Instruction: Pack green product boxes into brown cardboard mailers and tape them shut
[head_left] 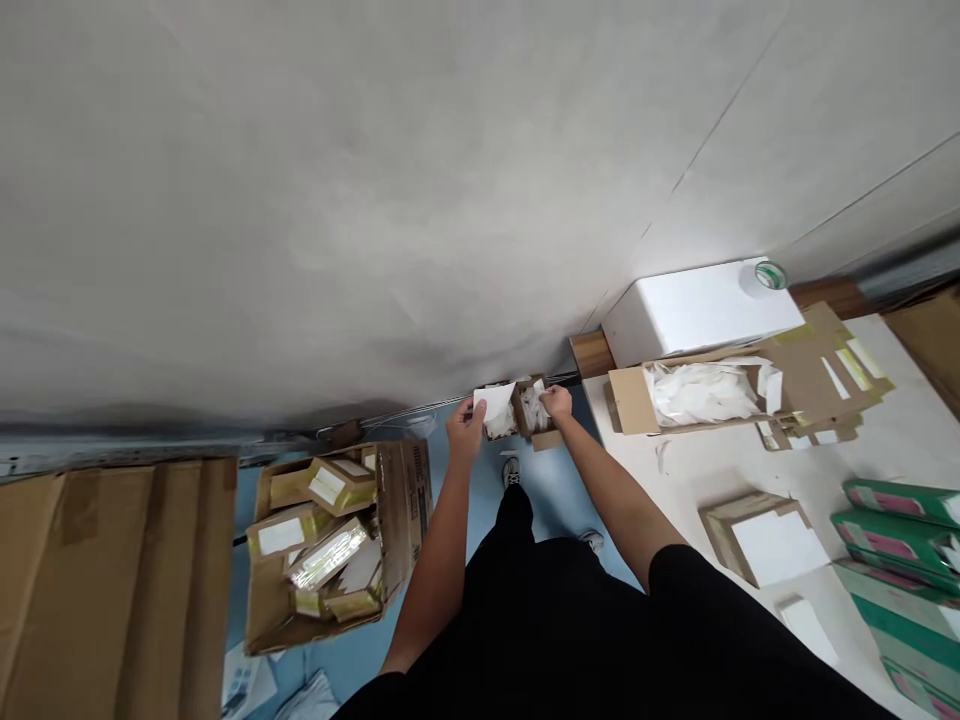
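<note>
My left hand [466,430] pinches a white sheet of paper [495,399] by its left edge, over small open cardboard boxes low by the wall. To its right, my right hand [556,402] is closed at the rim of a small open cardboard box [546,439]. Crumpled whitish scraps [533,408] fill that box and reach up to my right fingertips. Whether those fingers grip a scrap or the box edge is too small to tell.
On the left stands an open carton [259,610] of taped boxes, beside a large brown carton [112,580]. At right, the white table [675,480] bears a long box of white scraps [630,400], a taped box [724,535] and several green boxes [885,540]. A tape roll [771,275] lies on a white block [712,300].
</note>
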